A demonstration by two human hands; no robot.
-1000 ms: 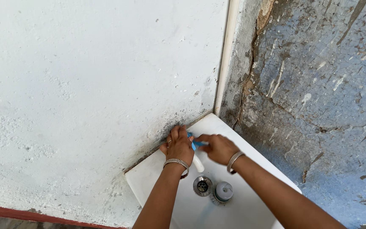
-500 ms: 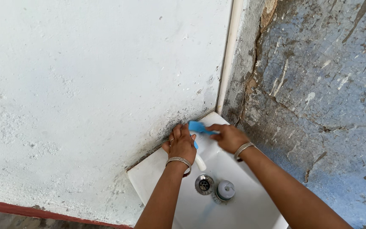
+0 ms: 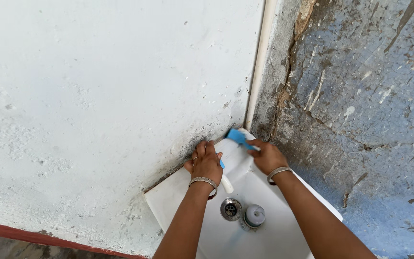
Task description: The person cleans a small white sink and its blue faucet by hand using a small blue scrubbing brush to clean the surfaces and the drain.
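White corner sink [image 3: 178, 201] between flaking white wall [image 3: 97, 96] and cracked blue plaster [image 3: 360, 96].

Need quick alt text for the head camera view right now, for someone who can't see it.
The right hand presses a blue brush into the back corner of a white sink, where a white wall meets a cracked blue-grey wall. The left hand rests on the white tap, above the drain and a grey plug.

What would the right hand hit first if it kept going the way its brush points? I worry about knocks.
Probably the corner: the right hand aims the blue brush at the pipe above the sink rim. Depth is unclear.
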